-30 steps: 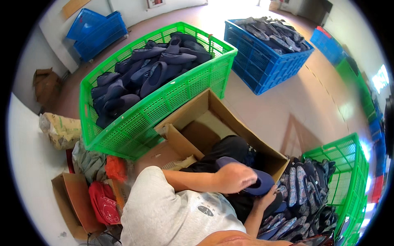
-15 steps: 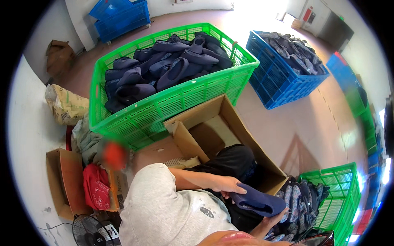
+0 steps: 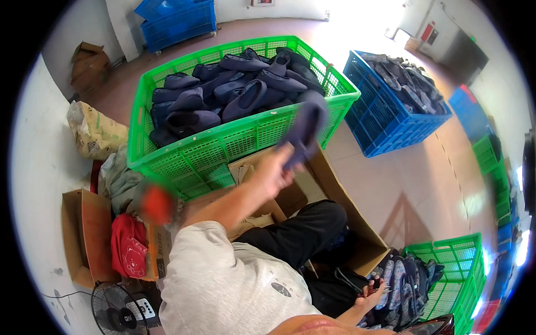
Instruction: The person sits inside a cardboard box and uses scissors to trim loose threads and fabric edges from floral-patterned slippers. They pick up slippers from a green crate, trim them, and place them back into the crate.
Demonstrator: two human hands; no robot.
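My left hand (image 3: 274, 168) is stretched forward and grips a dark blue slipper (image 3: 305, 129) by its heel end. It holds the slipper up against the near wall of a large green crate (image 3: 234, 142) heaped with dark blue slippers (image 3: 234, 95). My right hand (image 3: 368, 295) is low at my right side, its fingers closed on a small dark object (image 3: 377, 283). That hand is beside a black bag (image 3: 335, 285) and a smaller green crate (image 3: 463, 262) holding more dark slippers (image 3: 405, 285). My black-trousered leg (image 3: 296, 234) rests inside an open cardboard box (image 3: 340, 195).
A blue crate (image 3: 391, 111) of dark slippers stands at the right, and another blue crate (image 3: 178, 19) at the back wall. At the left are a sack (image 3: 95, 131), cardboard boxes (image 3: 78, 234), a red bag (image 3: 128, 245) and a small fan (image 3: 120, 310).
My left hand has swung the slipper from down by my lap up and forward to the big green crate. The view has tilted with it.
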